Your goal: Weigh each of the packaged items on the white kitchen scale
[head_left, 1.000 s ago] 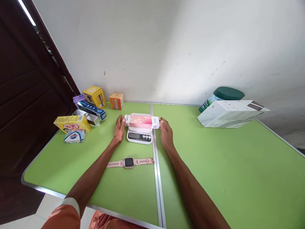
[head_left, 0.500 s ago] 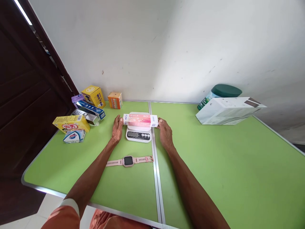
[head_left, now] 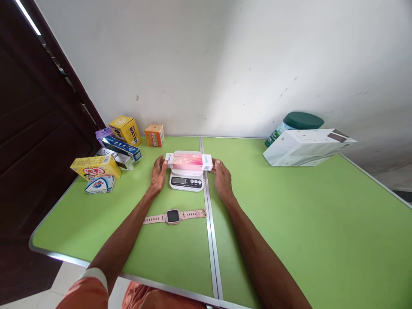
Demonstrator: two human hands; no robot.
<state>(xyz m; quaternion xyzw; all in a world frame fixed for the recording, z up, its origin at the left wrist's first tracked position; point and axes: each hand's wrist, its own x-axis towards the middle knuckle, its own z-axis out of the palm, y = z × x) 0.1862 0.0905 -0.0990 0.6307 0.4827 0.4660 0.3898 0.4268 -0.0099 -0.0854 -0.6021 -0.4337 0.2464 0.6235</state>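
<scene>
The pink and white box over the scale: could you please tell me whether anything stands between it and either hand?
Nothing visible does. The left hand and right hand are at opposite ends of the box; the watch lies nearer the person, outside that line.

Prob. home rm: door (head_left: 35, 128), scuffed wall (head_left: 180, 64)

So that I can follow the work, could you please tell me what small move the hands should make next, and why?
I would probably ease the left hand and right hand slightly outward: the long pink-and-white cardboard box appears to lie across the white plastic digital scale, and fingers at both its ends could disturb a reading.
</scene>
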